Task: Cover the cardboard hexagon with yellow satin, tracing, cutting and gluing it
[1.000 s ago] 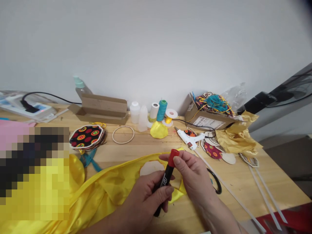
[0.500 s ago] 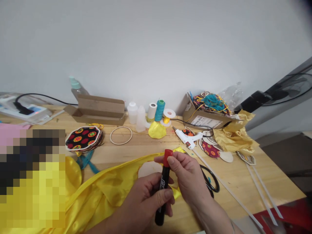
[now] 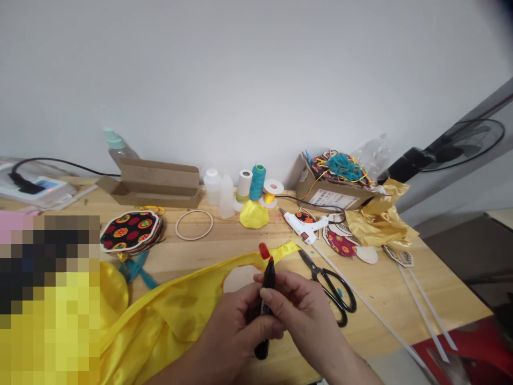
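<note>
Both my hands hold a black marker (image 3: 266,305) upright over the yellow satin cloth (image 3: 168,315). My left hand (image 3: 228,331) grips the barrel from below, and the fingers of my right hand (image 3: 300,310) pinch it near the bare tip. Its red cap (image 3: 263,251) shows just above the tip, apart from the marker, with no finger visibly on it. A round hole in the satin shows a pale disc (image 3: 239,279) beneath it, close behind my hands. A pixelated patch hides the lower left.
Black-handled scissors (image 3: 326,289) and a white glue gun (image 3: 302,224) lie right of my hands. Farther back are a stack of patterned fabric discs (image 3: 130,231), a wooden hoop (image 3: 194,224), thread spools (image 3: 257,183), and a cardboard box (image 3: 332,192) beside crumpled gold cloth (image 3: 377,222).
The red cap has come off the marker and shows above its black tip. My right hand has moved left and down, uncovering the scissors. The view has drifted slightly.
</note>
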Demonstrator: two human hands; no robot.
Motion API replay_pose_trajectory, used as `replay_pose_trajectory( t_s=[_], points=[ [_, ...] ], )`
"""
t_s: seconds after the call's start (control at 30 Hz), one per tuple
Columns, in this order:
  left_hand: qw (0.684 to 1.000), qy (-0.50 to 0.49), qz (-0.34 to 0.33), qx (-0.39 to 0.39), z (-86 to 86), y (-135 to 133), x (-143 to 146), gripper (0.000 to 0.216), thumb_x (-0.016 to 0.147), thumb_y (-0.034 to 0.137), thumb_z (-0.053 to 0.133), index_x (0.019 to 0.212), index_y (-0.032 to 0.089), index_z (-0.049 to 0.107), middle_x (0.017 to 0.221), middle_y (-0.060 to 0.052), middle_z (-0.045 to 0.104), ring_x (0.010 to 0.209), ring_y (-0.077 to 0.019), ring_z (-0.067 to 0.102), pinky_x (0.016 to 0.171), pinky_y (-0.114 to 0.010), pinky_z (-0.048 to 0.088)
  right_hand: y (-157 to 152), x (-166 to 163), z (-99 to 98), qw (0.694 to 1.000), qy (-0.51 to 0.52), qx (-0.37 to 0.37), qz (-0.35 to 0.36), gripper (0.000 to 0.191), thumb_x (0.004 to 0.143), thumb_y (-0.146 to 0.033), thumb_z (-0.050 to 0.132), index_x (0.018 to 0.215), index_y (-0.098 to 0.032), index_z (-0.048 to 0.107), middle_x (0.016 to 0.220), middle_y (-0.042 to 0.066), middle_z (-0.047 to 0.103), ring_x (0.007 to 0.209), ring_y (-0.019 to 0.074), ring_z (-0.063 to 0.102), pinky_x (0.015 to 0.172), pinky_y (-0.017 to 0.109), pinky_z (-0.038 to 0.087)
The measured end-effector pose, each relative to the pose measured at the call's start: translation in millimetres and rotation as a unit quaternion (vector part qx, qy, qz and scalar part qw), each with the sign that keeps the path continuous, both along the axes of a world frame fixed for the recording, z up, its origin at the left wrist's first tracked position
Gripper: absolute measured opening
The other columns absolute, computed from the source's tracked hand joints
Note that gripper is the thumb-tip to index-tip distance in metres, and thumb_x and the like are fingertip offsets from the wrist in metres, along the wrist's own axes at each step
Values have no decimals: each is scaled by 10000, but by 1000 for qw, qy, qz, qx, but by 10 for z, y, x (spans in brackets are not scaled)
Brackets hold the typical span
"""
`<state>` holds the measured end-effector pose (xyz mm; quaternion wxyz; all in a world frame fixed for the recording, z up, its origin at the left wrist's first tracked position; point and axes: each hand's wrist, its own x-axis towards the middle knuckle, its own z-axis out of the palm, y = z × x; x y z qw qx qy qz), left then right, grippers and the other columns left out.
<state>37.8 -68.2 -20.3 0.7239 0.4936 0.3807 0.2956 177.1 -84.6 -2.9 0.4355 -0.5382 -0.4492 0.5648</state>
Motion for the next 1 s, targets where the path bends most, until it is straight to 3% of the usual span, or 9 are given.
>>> replay_pose_trajectory(
  t_s=[0.17, 0.27, 0.33, 0.37, 0.47, 0.53, 0.67, 0.83, 1.0],
  points=[
    [1000, 14, -6, 2, 36, -1, -3, 86, 715, 175, 701, 791, 183, 663, 676, 33, 626, 656, -146, 586, 599, -247, 433, 4, 57, 20, 999, -34, 30, 27, 253, 847, -428, 635, 864, -213, 766, 780, 32, 737, 721, 181, 658, 649, 271, 516],
    [999, 2, 21, -41, 39, 7, 1, 161, 752, 269, 693, 872, 172, 648, 694, 18, 647, 621, -159, 641, 570, -259, 458, 90, 193, 41, 983, -156, 93, -10, 367, 913, -479, 523, 902, -199, 759, 803, 59, 739, 753, 213, 672, 679, 318, 528],
    [996, -11, 63, -61, 44, 24, 0, 280, 769, 362, 696, 955, 165, 627, 694, 8, 663, 586, -161, 654, 552, -264, 471, 223, 309, 41, 943, -292, 148, -66, 300, 915, -416, 550, 1020, -195, 725, 988, 89, 745, 888, 244, 678, 791, 367, 525],
    [994, -18, 84, -66, 48, 36, -3, 321, 769, 394, 703, 973, 162, 618, 682, 8, 666, 565, -154, 650, 542, -261, 471, 310, 363, 38, 908, -369, 187, -72, 261, 913, -359, 563, 1034, -185, 715, 1053, 106, 732, 959, 263, 664, 849, 393, 510],
    [988, -45, 122, -84, 61, 70, -16, 353, 773, 425, 714, 977, 155, 613, 679, 9, 680, 540, -129, 637, 526, -240, 470, 595, 470, 40, 782, -578, 233, 19, 188, 902, -176, 545, 979, -185, 716, 1051, 115, 723, 974, 271, 648, 871, 412, 496],
    [986, -59, 130, -91, 62, 88, -24, 346, 771, 421, 724, 960, 151, 621, 670, 13, 681, 533, -117, 630, 522, -230, 468, 758, 478, 59, 761, -601, 236, 64, 222, 862, -82, 543, 956, -185, 715, 1026, 107, 717, 939, 255, 647, 834, 379, 503],
    [983, -66, 138, -98, 38, 115, -31, 350, 760, 422, 738, 946, 144, 635, 653, 13, 680, 513, -114, 627, 512, -229, 462, 953, 394, 102, 728, -618, 261, 144, 351, 813, 24, 527, 1045, -175, 700, 1196, 137, 637, 1072, 283, 563, 880, 396, 465],
    [984, -60, 137, -95, 6, 136, -34, 363, 750, 433, 745, 946, 147, 639, 651, 7, 684, 510, -115, 633, 505, -222, 448, 1066, 369, 57, 733, -592, 277, 190, 257, 846, -5, 538, 927, -180, 708, 1006, 129, 678, 981, 285, 544, 810, 410, 450],
    [987, -58, 121, -93, 24, 114, -29, 367, 741, 436, 740, 940, 146, 633, 642, 6, 674, 486, -119, 619, 501, -240, 465, 1036, 481, -2, 801, -497, 291, 165, 186, 880, -55, 535, 946, -177, 659, 939, 68, 694, 893, 204, 604, 798, 333, 483]
  ],
)
